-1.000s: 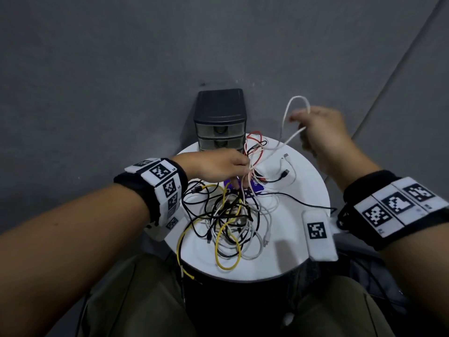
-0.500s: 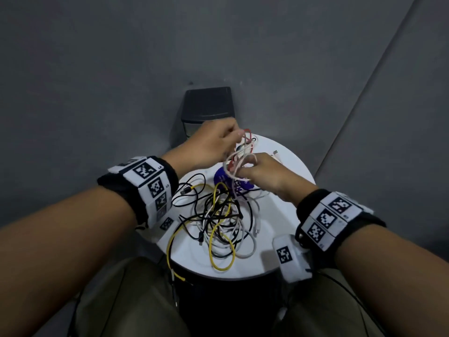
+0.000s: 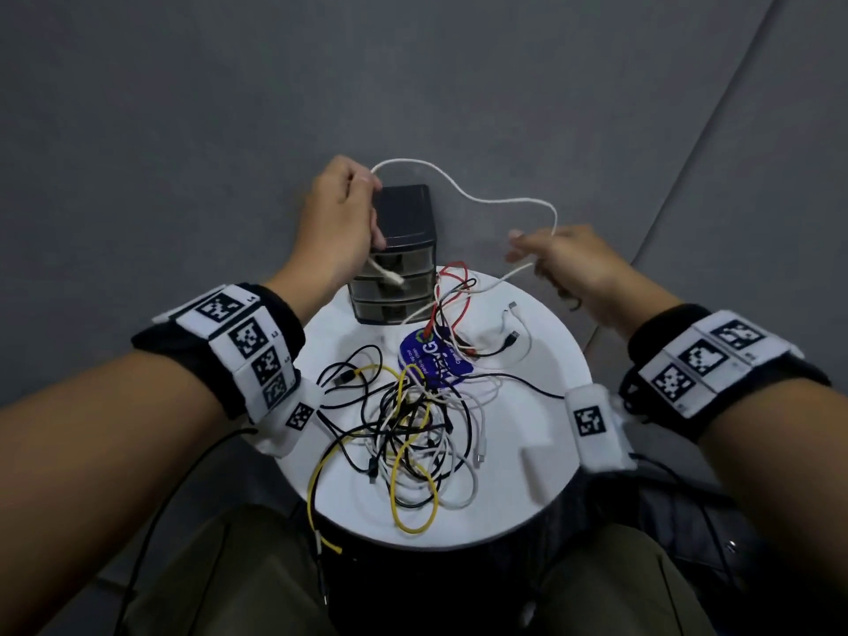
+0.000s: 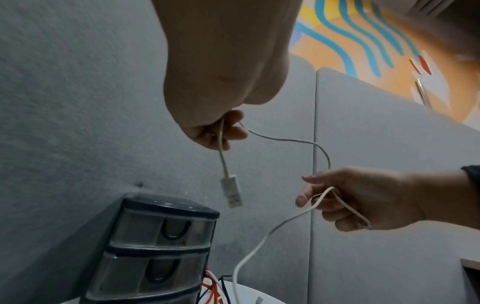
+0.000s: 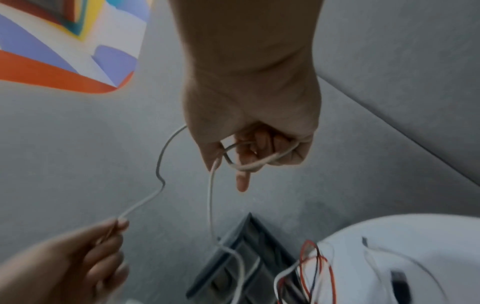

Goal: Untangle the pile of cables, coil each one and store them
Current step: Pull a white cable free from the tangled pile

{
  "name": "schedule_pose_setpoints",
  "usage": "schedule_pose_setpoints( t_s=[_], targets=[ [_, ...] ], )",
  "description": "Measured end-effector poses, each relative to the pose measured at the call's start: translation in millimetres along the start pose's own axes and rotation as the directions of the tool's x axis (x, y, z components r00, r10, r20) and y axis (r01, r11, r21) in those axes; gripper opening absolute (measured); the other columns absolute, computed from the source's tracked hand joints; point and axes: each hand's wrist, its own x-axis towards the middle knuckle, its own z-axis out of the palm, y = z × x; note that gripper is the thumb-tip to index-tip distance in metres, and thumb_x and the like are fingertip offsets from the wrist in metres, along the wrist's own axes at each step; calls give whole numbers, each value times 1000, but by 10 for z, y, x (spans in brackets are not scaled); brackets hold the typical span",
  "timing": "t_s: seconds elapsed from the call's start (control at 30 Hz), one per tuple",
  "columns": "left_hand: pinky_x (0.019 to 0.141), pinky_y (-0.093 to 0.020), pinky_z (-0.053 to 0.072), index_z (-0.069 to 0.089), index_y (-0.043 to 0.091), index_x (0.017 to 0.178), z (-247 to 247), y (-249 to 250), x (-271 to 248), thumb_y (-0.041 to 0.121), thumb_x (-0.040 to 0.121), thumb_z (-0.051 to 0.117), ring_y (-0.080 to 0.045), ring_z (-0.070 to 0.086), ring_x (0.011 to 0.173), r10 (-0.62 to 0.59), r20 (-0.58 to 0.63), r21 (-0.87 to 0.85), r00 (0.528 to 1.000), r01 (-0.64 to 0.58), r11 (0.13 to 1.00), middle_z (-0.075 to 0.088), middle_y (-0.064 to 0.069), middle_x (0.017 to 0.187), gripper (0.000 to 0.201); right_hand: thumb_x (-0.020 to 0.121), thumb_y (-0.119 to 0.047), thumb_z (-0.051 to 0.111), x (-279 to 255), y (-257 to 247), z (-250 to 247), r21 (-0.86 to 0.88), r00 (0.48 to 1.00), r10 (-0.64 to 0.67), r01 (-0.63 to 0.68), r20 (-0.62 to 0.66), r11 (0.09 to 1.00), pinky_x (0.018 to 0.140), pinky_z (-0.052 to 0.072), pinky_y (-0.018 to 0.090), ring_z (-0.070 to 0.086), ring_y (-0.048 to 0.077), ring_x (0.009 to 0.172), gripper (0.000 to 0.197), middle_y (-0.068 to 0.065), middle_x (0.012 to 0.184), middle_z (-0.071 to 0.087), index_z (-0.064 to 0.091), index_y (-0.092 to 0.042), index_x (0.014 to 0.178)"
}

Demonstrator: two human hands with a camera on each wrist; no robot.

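A white cable (image 3: 498, 200) arcs between my two raised hands. My left hand (image 3: 342, 218) pinches it near one end, above the small drawer unit (image 3: 398, 257); its USB plug (image 4: 232, 193) dangles below the fist. My right hand (image 3: 557, 257) grips the cable further along, with a loop wound round its fingers (image 5: 255, 153). From there the cable (image 4: 249, 255) drops to the round white table (image 3: 546, 360). A tangled pile of black, white and yellow cables (image 3: 408, 433) lies on the table's near half. Red and black cables (image 3: 452, 298) stand looped near the drawers.
A blue round label (image 3: 433, 360) lies under the cables at the table's middle. A grey wall (image 3: 229, 107) rises close behind the drawer unit. My knees (image 3: 220, 576) sit under the table's front edge. A yellow cable end (image 3: 321, 539) hangs over that edge.
Both hands have risen from the pile and spread apart, left hand up over the drawer unit, right hand out to the right. The white cable now stretches in an arc between them.
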Motion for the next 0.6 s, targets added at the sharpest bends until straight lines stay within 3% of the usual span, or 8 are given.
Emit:
schedule_pose_setpoints(
  t_s=[0.13, 0.23, 0.3, 0.37, 0.43, 0.5, 0.57, 0.6],
  targets=[
    [63, -30, 38, 62, 26, 75, -148, -41, 111, 22, 95, 48, -9, 48, 59, 25, -42, 249, 999, -13, 968, 54, 13, 62, 24, 86, -36, 76, -8, -120, -248, -47, 995, -98, 97, -25, 994, 50, 28, 23, 41, 3, 51, 23, -14, 54, 52, 76, -13, 91],
    [62, -29, 39, 63, 24, 78, -266, -129, 142, 16, 98, 52, -14, 54, 71, -133, 23, 420, 991, 111, 901, 61, 9, 74, 24, 83, -15, 73, 7, -180, -459, -44, 991, -100, 96, -93, 994, 52, 26, 24, 38, 6, 57, 10, -13, 59, 52, 75, -20, 92],
    [69, -29, 45, 66, 21, 97, -287, -140, 63, 9, 96, 57, -21, 58, 86, -323, 178, 480, 929, 205, 853, 67, -3, 91, 14, 84, -11, 65, 0, -239, -518, 34, 989, -114, 117, -97, 992, 52, 22, 27, 34, 9, 54, 16, -7, 59, 50, 77, -20, 90],
    [89, -31, 49, 55, 18, 135, -226, -79, -97, 16, 96, 64, -20, 59, 107, -423, 379, 602, 823, 127, 788, 63, -6, 124, 40, 85, -5, 61, -64, -326, -456, 64, 981, -185, 189, -52, 980, 52, 21, 27, 34, 8, 52, 22, -7, 57, 48, 76, -19, 92],
    [106, -33, 44, 37, 24, 153, -106, 16, -227, 24, 92, 72, -16, 52, 126, -377, 542, 528, 751, 45, 848, 50, -6, 147, 70, 87, 0, 61, -169, -456, -307, 54, 956, -291, 289, 33, 956, 51, 26, 21, 39, 5, 51, 25, -8, 57, 49, 74, -19, 95],
    [115, -33, 36, 29, 29, 157, 25, 137, -320, 32, 84, 81, -12, 42, 140, -244, 671, 329, 700, 14, 944, 39, -2, 158, 89, 89, 4, 63, -279, -604, -132, 48, 910, -397, 394, 116, 918, 51, 32, 11, 44, -1, 51, 23, -6, 63, 51, 73, -12, 102],
    [116, -32, 37, 35, 21, 154, 135, 235, -364, 31, 78, 82, -8, 44, 140, -150, 746, 155, 649, 50, 987, 45, -1, 155, 90, 92, 4, 62, -346, -726, 12, 86, 864, -483, 475, 144, 876, 51, 34, 9, 44, -2, 51, 22, -2, 65, 50, 70, -5, 110],
    [109, -27, 44, 44, 13, 147, 177, 291, -388, 22, 82, 76, -6, 55, 130, -135, 769, 78, 625, 118, 990, 54, -5, 146, 74, 93, 2, 62, -357, -783, 57, 100, 842, -526, 517, 121, 850, 50, 34, 12, 42, 0, 52, 21, 3, 67, 49, 70, -5, 112]
  ],
)
